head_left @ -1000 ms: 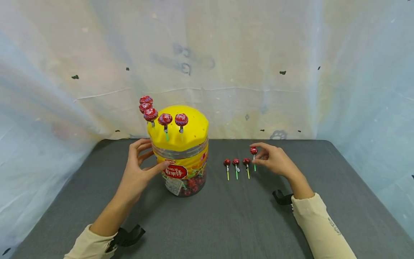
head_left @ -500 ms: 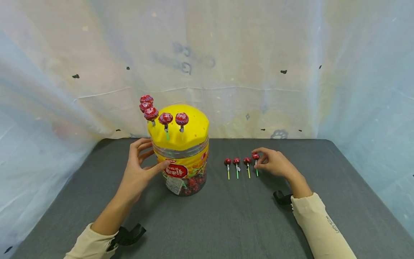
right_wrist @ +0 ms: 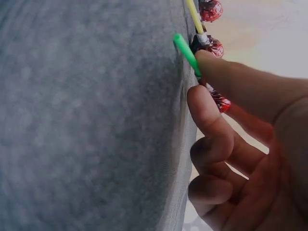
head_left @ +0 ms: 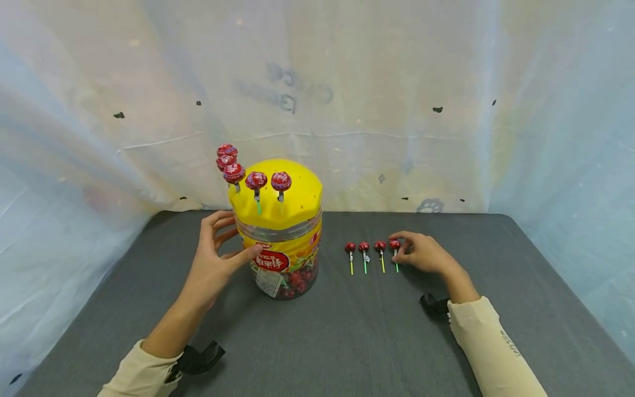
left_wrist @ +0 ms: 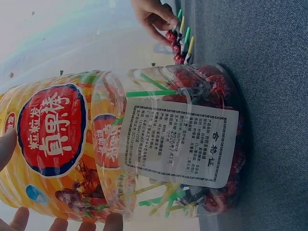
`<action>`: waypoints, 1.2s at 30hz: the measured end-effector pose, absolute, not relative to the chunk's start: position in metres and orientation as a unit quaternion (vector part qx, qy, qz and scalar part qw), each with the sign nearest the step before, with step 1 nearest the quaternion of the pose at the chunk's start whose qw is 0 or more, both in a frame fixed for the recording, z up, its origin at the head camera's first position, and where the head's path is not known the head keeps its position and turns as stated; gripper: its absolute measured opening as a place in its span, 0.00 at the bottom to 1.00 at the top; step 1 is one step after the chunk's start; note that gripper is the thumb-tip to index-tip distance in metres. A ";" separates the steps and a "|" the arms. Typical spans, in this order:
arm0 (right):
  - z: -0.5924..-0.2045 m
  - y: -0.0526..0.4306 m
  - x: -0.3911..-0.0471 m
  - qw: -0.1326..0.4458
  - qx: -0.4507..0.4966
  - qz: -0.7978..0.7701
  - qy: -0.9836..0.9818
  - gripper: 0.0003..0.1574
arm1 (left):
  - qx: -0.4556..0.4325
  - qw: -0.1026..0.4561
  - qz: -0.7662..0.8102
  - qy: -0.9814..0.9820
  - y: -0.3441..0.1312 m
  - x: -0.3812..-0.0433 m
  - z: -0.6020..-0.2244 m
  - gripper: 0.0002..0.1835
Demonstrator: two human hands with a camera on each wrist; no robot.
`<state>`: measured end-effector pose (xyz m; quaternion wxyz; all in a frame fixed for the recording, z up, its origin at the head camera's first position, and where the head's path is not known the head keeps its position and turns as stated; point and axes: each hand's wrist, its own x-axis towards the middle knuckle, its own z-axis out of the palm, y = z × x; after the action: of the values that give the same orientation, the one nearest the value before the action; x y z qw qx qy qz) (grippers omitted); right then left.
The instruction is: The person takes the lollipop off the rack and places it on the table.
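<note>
My left hand (head_left: 213,270) grips the side of a large clear plastic jar (head_left: 297,251), thumb on its front label, fingers round the far side. The jar stands upright, with wrapped lollipops inside and a yellow lid (head_left: 297,193). Several red-wrapped lollipops (head_left: 281,181) stick up from the lid's left and front edge. At the right end of a row on the table, my right hand (head_left: 421,252) pinches a red lollipop (head_left: 394,244) by thumb and fingertips. Its green stick (right_wrist: 186,54) points toward me, close over the cloth in the right wrist view.
Beside the held one lie three more lollipops (head_left: 364,246) in a line, sticks toward me, right of the jar. A dark grey cloth covers the table (head_left: 317,342). A pale plastic sheet (head_left: 357,110) hangs behind. Black straps (head_left: 200,358) trail from both wrists.
My right hand has moved down and slightly right, bringing its lollipop level with the row. The left hand keeps its hold on the jar, which stands still.
</note>
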<state>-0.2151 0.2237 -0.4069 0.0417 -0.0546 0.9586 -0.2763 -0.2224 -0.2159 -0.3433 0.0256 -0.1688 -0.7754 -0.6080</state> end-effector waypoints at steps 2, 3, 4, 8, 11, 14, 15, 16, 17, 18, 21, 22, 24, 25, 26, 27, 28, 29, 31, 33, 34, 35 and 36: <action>-0.407 0.225 -0.215 0.048 -0.058 -0.278 0.958 0.35 | -0.169 0.026 -0.607 -0.776 -0.216 -0.222 -0.343 0.43; -0.408 0.225 -0.215 0.051 -0.061 -0.279 0.957 0.35 | -0.170 0.027 -0.606 -0.777 -0.215 -0.222 -0.343 0.43; -0.408 0.226 -0.215 0.055 -0.061 -0.280 0.956 0.35 | -0.168 0.025 -0.606 -0.777 -0.215 -0.221 -0.342 0.43; -0.408 0.226 -0.214 0.063 -0.068 -0.286 0.954 0.35 | -0.164 0.021 -0.609 -0.776 -0.214 -0.217 -0.340 0.44; -0.407 0.226 -0.215 0.065 -0.072 -0.287 0.953 0.35 | -0.157 0.018 -0.616 -0.772 -0.212 -0.213 -0.338 0.44; -0.407 0.226 -0.215 0.067 -0.075 -0.286 0.953 0.35 | -0.150 0.017 -0.614 -0.775 -0.210 -0.208 -0.335 0.44; -0.407 0.226 -0.215 0.068 -0.076 -0.284 0.953 0.35 | -0.149 0.017 -0.612 -0.777 -0.209 -0.206 -0.334 0.44; -0.407 0.225 -0.215 0.068 -0.078 -0.283 0.953 0.35 | -0.148 0.017 -0.608 -0.779 -0.208 -0.204 -0.333 0.45; -0.407 0.225 -0.216 0.069 -0.079 -0.283 0.953 0.35 | -0.147 0.018 -0.605 -0.782 -0.207 -0.202 -0.333 0.45; -0.407 0.225 -0.216 0.069 -0.079 -0.283 0.953 0.35 | -0.146 0.019 -0.601 -0.786 -0.206 -0.201 -0.332 0.45; -0.407 0.224 -0.216 0.070 -0.080 -0.283 0.953 0.35 | -0.152 0.017 -0.585 -0.796 -0.208 -0.200 -0.331 0.47; -0.407 0.223 -0.216 0.070 -0.080 -0.284 0.953 0.35 | -0.156 0.014 -0.578 -0.801 -0.210 -0.202 -0.330 0.47; -0.407 0.223 -0.216 0.071 -0.080 -0.285 0.953 0.35 | -0.172 0.010 -0.565 -0.807 -0.216 -0.208 -0.329 0.48; -0.406 0.223 -0.216 0.070 -0.081 -0.285 0.953 0.34 | -0.180 0.007 -0.562 -0.808 -0.221 -0.213 -0.328 0.47; -0.406 0.223 -0.216 0.070 -0.082 -0.284 0.953 0.34 | -0.188 0.003 -0.559 -0.807 -0.225 -0.217 -0.328 0.47; -0.406 0.222 -0.216 0.069 -0.084 -0.283 0.953 0.34 | -0.195 -0.002 -0.561 -0.805 -0.229 -0.222 -0.327 0.46; -0.406 0.222 -0.216 0.068 -0.085 -0.282 0.953 0.34 | -0.200 -0.008 -0.568 -0.799 -0.232 -0.227 -0.327 0.45; -0.405 0.222 -0.216 0.067 -0.086 -0.281 0.954 0.34 | -0.204 -0.013 -0.574 -0.793 -0.235 -0.231 -0.327 0.45; -0.404 0.222 -0.216 0.066 -0.088 -0.281 0.953 0.33 | -0.209 -0.028 -0.589 -0.780 -0.239 -0.237 -0.328 0.44; -0.404 0.222 -0.215 0.068 -0.089 -0.283 0.953 0.33 | -0.214 -0.036 -0.601 -0.769 -0.240 -0.240 -0.330 0.44; -0.404 0.222 -0.215 0.069 -0.090 -0.285 0.952 0.33 | -0.218 -0.035 -0.607 -0.763 -0.240 -0.241 -0.331 0.45; -0.404 0.222 -0.215 0.071 -0.090 -0.287 0.951 0.33 | -0.225 -0.032 -0.612 -0.757 -0.240 -0.242 -0.331 0.45; -0.404 0.222 -0.215 0.072 -0.090 -0.288 0.951 0.33 | -0.232 -0.028 -0.616 -0.752 -0.240 -0.242 -0.331 0.46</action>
<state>-0.2151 0.2218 -0.4044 0.0718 -0.0904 0.9507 -0.2878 -0.2421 -0.2401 -0.3314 -0.0281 -0.2322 -0.7518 -0.6165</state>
